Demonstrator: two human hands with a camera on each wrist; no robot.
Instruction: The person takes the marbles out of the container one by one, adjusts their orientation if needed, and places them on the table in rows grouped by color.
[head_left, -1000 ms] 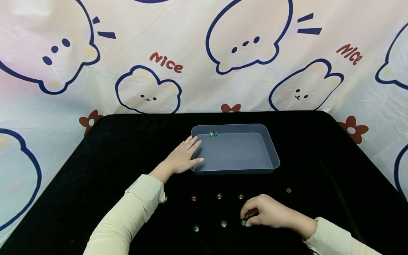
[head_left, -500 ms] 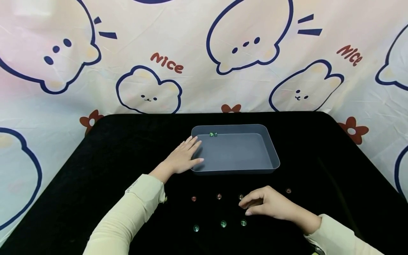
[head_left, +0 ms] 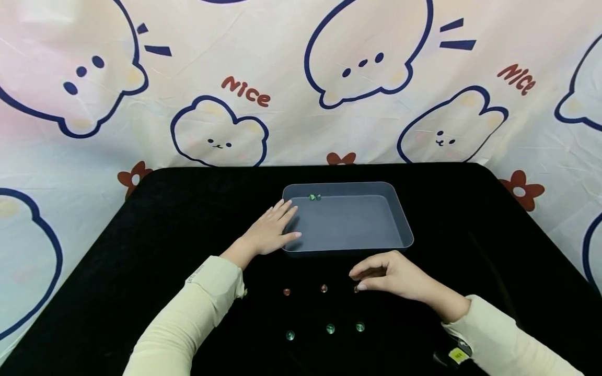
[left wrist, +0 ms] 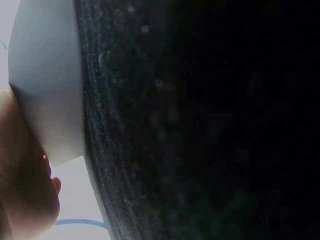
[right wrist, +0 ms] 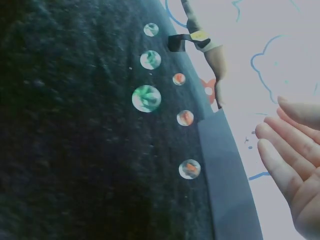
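My left hand (head_left: 269, 230) rests with fingers spread over the left rim of a grey baking tray (head_left: 348, 224). Two green marbles (head_left: 315, 197) sit at the tray's back left corner. My right hand (head_left: 397, 274), fingers loosely bent and nothing in them, hovers over the cloth in front of the tray. Its thumb overlaps an orange marble (head_left: 356, 289) in the head view. Left of that lie an orange marble (head_left: 324, 288) and a reddish one (head_left: 287, 292). A nearer row has three green marbles, including a right one (head_left: 360, 327), clear of the hand in the right wrist view (right wrist: 146, 98).
Black cloth (head_left: 141, 261) covers the table. A cartoon-printed curtain (head_left: 291, 130) hangs behind it. Under the right sleeve shows a dark wrist strap with a yellow label (head_left: 458, 356).
My right hand has drawn back from the right green marble, which stays on the cloth, and moved up toward the tray, over the orange marble. The left hand has not moved.
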